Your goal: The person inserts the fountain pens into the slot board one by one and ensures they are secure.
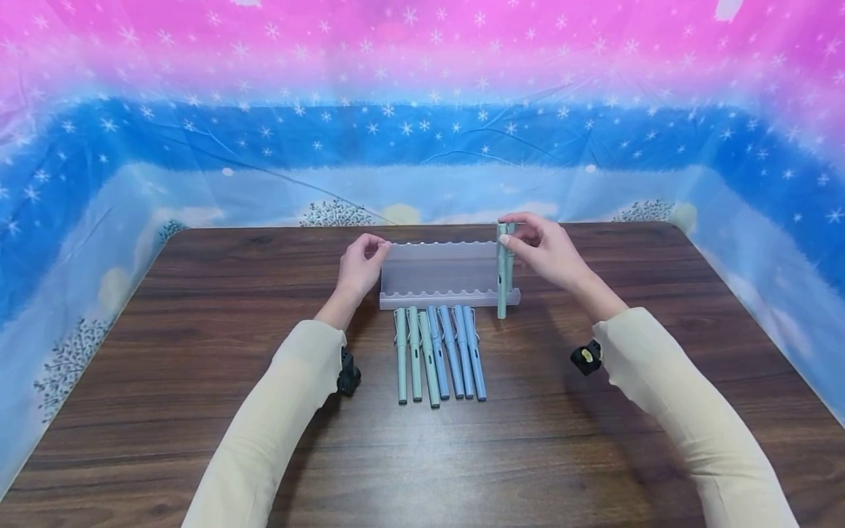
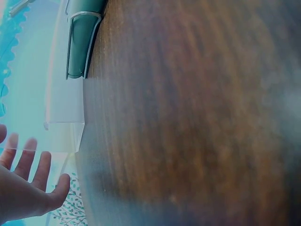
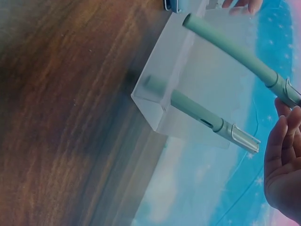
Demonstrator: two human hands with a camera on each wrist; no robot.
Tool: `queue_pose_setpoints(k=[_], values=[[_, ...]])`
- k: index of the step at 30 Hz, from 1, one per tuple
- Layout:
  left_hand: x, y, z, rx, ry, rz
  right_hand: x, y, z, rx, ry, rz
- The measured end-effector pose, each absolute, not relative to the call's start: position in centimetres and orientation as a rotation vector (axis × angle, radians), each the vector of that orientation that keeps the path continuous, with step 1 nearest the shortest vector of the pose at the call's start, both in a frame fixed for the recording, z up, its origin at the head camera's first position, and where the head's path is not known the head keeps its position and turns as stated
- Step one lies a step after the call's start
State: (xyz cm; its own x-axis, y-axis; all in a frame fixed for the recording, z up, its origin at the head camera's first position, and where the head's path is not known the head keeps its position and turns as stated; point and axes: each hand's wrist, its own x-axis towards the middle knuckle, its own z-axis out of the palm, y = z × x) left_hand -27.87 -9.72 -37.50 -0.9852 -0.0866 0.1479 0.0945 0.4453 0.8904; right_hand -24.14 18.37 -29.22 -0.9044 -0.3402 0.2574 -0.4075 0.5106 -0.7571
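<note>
A clear, scalloped pen rack (image 1: 439, 270) stands toward the back of the table. My left hand (image 1: 361, 265) pinches its upper left corner between thumb and fingers; in the left wrist view the other fingers (image 2: 43, 165) spread loosely beside the end wall. Upright in my right hand (image 1: 544, 246) is a pale green pen (image 1: 502, 282), held near its clip end in front of the rack's right side. Another green pen (image 3: 195, 109) leans in the rack's rightmost place, just behind the held one. Three green pens (image 1: 414, 356) and several blue pens (image 1: 455, 356) lie side by side before the rack.
The brown wooden table (image 1: 528, 455) spreads around the rack and pens. A snowflake-patterned cloth (image 1: 422, 132) hangs along its back and sides. A black wrist camera (image 1: 348, 374) sits below the left cuff, another black camera (image 1: 586, 358) by the right cuff.
</note>
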Motion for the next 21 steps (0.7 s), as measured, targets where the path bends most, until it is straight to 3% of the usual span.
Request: queue_pose_setpoints(k=[21], values=[[-27.9,-9.8,-37.5,0.009,-2.538,-1.583,-25.7,18.4,-28.3,0.561,-2.492,1.432]])
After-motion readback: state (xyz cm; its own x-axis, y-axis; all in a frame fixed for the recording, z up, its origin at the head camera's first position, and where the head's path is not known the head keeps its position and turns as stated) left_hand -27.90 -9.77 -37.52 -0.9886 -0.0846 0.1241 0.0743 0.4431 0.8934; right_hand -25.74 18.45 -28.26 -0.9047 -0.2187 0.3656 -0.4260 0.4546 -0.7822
